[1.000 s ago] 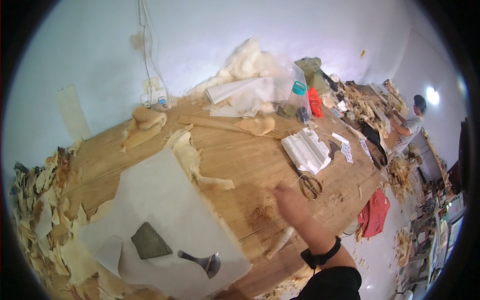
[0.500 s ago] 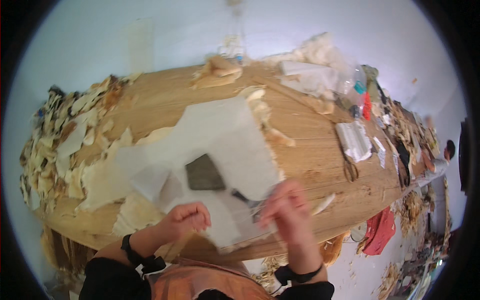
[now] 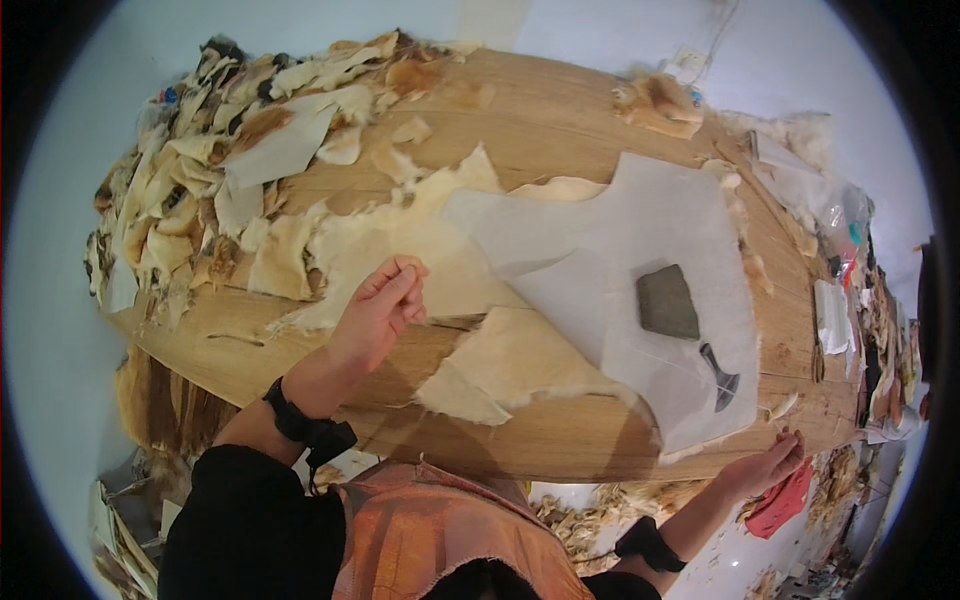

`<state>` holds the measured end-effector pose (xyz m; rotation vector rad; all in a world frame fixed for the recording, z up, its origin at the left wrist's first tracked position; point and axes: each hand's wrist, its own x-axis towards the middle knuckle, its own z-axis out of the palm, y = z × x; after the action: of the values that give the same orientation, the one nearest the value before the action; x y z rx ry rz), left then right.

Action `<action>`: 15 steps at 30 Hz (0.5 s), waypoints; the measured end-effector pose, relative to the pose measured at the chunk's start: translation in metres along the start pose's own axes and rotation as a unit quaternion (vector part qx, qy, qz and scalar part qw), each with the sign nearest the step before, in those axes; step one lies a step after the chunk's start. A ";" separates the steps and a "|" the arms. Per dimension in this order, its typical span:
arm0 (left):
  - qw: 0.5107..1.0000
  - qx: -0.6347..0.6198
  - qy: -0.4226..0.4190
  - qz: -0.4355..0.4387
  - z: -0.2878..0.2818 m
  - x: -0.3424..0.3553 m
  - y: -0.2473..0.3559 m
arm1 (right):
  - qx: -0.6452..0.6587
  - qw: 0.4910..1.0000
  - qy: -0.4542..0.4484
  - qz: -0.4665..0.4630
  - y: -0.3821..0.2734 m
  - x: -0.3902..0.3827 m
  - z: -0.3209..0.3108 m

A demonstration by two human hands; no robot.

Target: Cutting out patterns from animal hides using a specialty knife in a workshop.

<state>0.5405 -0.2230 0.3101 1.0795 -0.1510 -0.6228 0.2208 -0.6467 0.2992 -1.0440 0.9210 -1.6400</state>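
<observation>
My left hand (image 3: 388, 300) is raised over cream hide pieces (image 3: 385, 235), fingers pinched; anything held is too small to make out. My right hand (image 3: 775, 455) is low at the right, at the near edge of the wooden table (image 3: 540, 450), fingers curled, their contents unclear. Between my hands, a large pale grey-white shaped sheet (image 3: 640, 215) overlies cream hide. On it rest a dark grey angular slab (image 3: 668, 300) and a dark fan-bladed tool (image 3: 722, 380), with a small white strip (image 3: 785, 405) beside my right hand.
Heaped hide scraps (image 3: 180, 200) cover the back left. A brown fur piece (image 3: 660, 105) sits at the back, a white foam block (image 3: 832, 315) at the right. Scraps litter the floor (image 3: 600, 505) below, near red cloth (image 3: 775, 505).
My view has swung left, bringing the scrap heap forward. My left hand has entered view and risen; my right hand has moved out to the right. The person at the right is no longer visible.
</observation>
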 end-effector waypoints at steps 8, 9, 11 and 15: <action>0.684 0.612 -0.282 0.280 -0.047 -0.003 -0.042 | -0.283 0.678 -0.652 -0.188 0.003 -0.268 0.102; 0.690 0.619 -0.274 0.255 -0.047 -0.004 -0.048 | -0.282 0.675 -0.655 -0.188 0.002 -0.284 0.107; 0.695 0.627 -0.266 0.229 -0.049 -0.006 -0.051 | -0.300 0.668 -0.652 -0.194 0.009 -0.302 0.111; 0.720 0.605 -0.262 0.215 -0.045 -0.010 -0.050 | -0.346 0.649 -0.645 -0.205 0.019 -0.312 0.111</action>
<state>0.5313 -0.1983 0.2474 2.0013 -1.4391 -0.3311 0.3874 -0.3640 0.2535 -2.5707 0.2227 -0.3436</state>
